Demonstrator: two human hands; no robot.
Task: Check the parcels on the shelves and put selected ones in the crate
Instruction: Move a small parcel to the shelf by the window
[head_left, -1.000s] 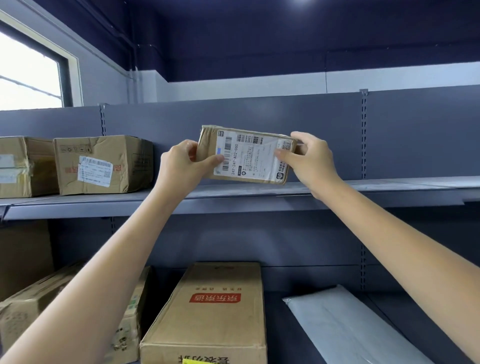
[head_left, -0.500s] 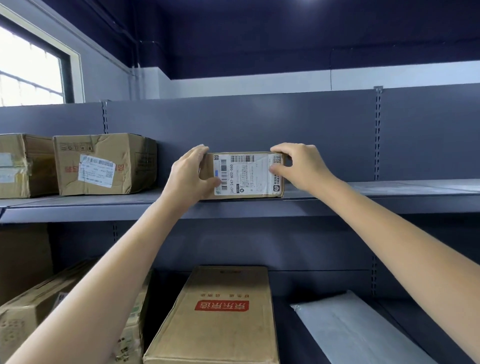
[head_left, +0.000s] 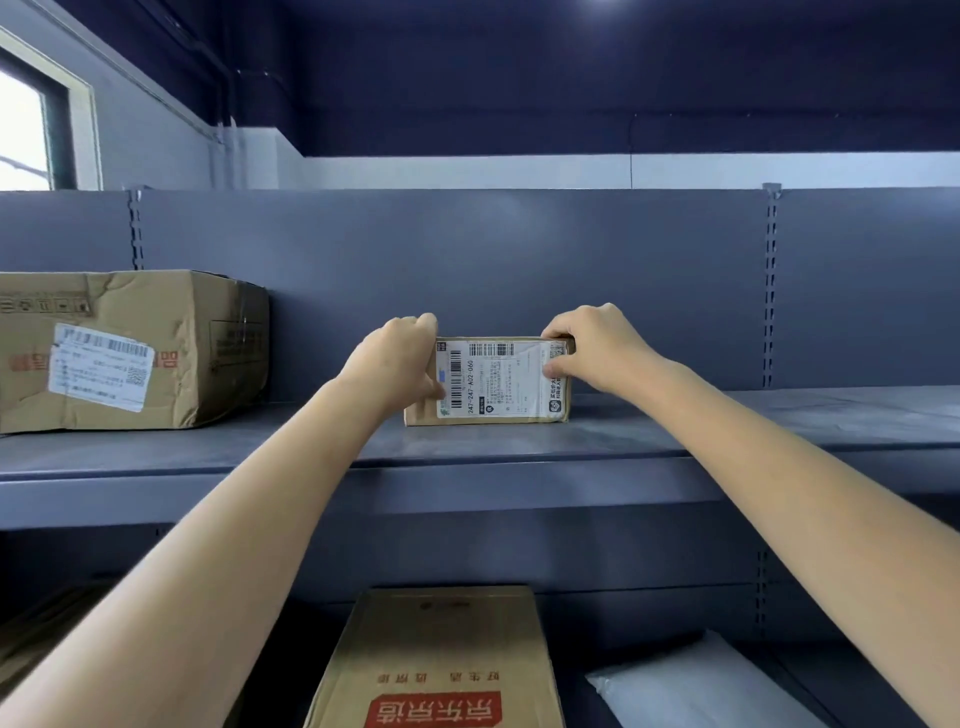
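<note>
On the shelf (head_left: 675, 436), both hands grip the upright parcel (head_left: 493, 384).

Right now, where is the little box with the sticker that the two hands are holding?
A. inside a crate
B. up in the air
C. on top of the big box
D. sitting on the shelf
D: the little box sits with its bottom edge on the shelf, with the left hand and right hand gripping its two ends.

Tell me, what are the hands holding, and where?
Both grip the small parcel standing on the shelf: left hand at its left end, right hand at its top right corner.
</note>
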